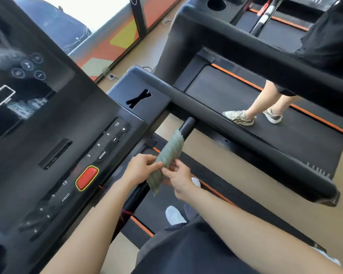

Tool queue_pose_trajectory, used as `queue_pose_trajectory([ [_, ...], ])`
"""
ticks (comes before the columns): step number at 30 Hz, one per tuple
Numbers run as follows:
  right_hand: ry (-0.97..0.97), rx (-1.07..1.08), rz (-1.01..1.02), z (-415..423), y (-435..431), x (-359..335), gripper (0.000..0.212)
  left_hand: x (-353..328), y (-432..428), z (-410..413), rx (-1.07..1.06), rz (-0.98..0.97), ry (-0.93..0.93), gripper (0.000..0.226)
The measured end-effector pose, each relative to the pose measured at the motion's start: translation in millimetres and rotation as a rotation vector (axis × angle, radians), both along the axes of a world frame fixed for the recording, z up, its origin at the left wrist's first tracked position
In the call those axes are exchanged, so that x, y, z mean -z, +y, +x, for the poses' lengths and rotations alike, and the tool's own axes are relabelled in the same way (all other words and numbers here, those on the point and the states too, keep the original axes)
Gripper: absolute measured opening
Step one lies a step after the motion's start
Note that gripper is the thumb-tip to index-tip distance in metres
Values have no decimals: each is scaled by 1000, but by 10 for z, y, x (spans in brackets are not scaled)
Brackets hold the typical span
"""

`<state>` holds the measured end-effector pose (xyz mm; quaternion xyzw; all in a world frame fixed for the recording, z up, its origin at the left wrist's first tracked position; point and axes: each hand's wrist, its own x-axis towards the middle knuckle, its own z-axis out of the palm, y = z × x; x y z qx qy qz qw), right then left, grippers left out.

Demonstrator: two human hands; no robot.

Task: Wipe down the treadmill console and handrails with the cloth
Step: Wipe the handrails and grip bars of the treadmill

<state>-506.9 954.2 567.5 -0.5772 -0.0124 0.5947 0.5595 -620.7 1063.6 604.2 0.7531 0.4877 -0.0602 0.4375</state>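
A green cloth (167,157), folded into a long strip, lies wrapped along the short black inner handlebar (188,126) just in front of the console. My left hand (141,168) pinches the cloth's left edge near its middle. My right hand (179,177) grips the same strip from the right. The black console (53,123) fills the left side, with a dark screen, numbered buttons and a red stop button (87,177). The long padded right handrail (246,135) runs from the console corner toward the lower right.
Beneath my arms lies the black belt (158,206) with orange edging, my white shoe (174,215) on it. On the neighbouring treadmill (265,119) a person stands in pale sneakers. A red safety cord (125,213) hangs below the console.
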Motion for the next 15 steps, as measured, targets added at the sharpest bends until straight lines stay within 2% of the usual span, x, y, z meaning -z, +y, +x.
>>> queue_pose_trajectory([
  [6,42,-138,-61,-612,-263,-27,30,-43,-374,-728,-25,53,72,18],
  [11,71,-176,-97,-826,-330,-23,32,-51,-608,-996,-42,189,130,31],
  [15,112,-186,-97,-934,-367,-45,32,-56,-672,-1100,-19,274,250,39],
])
